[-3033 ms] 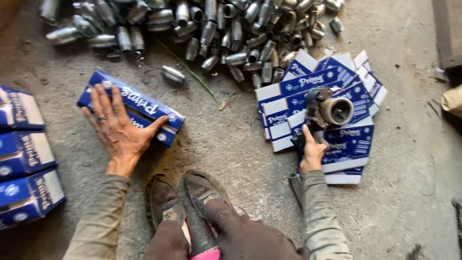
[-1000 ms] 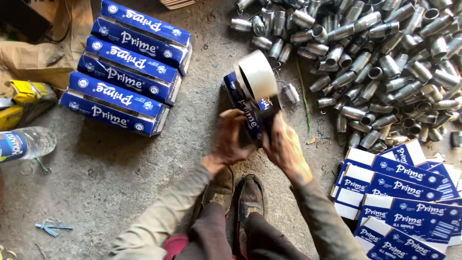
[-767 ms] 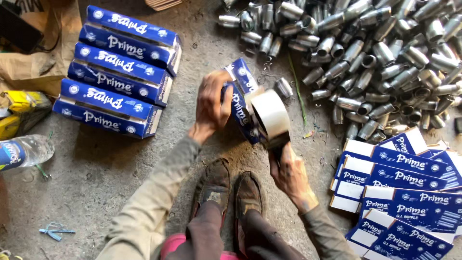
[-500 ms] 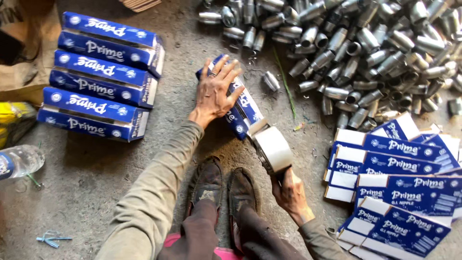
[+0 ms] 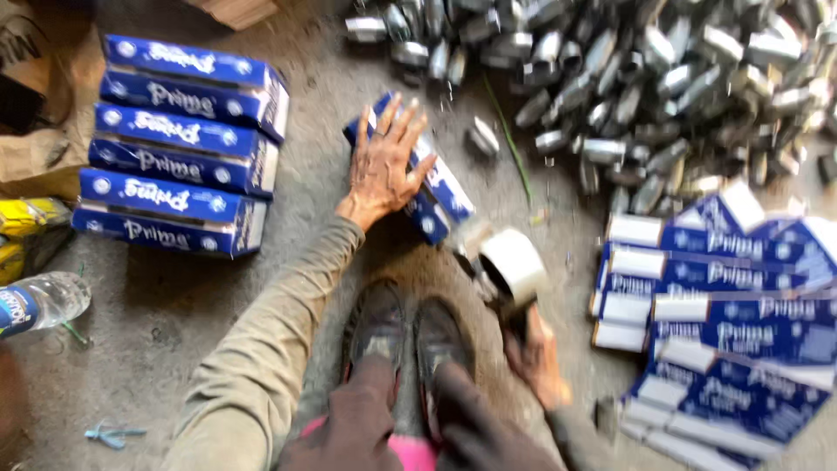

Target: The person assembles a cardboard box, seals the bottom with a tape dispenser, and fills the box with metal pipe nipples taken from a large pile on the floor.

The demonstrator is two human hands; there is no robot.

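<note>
Item: our left hand (image 5: 384, 166), fingers spread flat, presses a blue box (image 5: 436, 187) on the floor. Our right hand (image 5: 534, 353) has its grip closed round a tape dispenser (image 5: 510, 270) beside that box.

Olive sleeves, worn dark shoes (image 5: 405, 336)

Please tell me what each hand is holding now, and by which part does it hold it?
The right hand holds a tape dispenser by its handle. The left hand grips nothing; it presses flat on top of a blue box.

Grey concrete floor (image 5: 174, 349), stacked blue boxes (image 5: 179, 144), metal fittings (image 5: 628, 78) (heaped), flattened cartons (image 5: 724, 305), water bottle (image 5: 39, 301)
</note>
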